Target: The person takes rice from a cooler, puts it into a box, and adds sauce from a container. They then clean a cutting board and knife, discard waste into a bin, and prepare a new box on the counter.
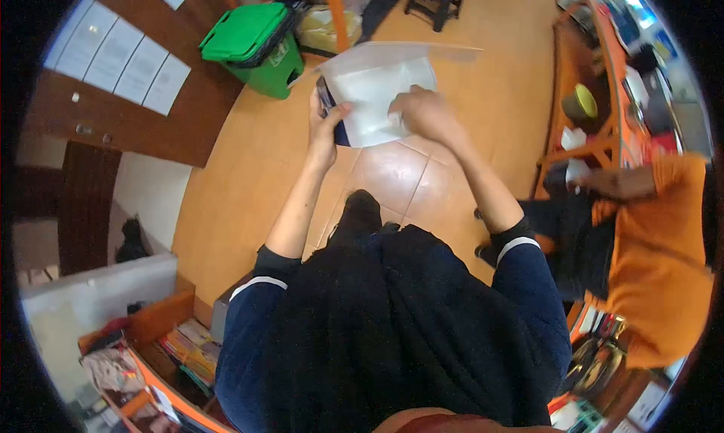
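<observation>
Dark sleeves point(249, 320) reach forward; left hand point(326, 127) grips white paper point(373, 86) by its edge, right hand point(424, 113) pinches its middle.

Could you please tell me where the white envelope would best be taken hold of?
The white envelope is held flat. The left hand pinches its left edge and the right hand covers the lower right. Only the upper right edge is bare, so it is probably best gripped there, coming from the right.

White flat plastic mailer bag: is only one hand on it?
No, the left hand grips the white flat plastic mailer bag at its side edge, and the right hand lies on its front.
</observation>
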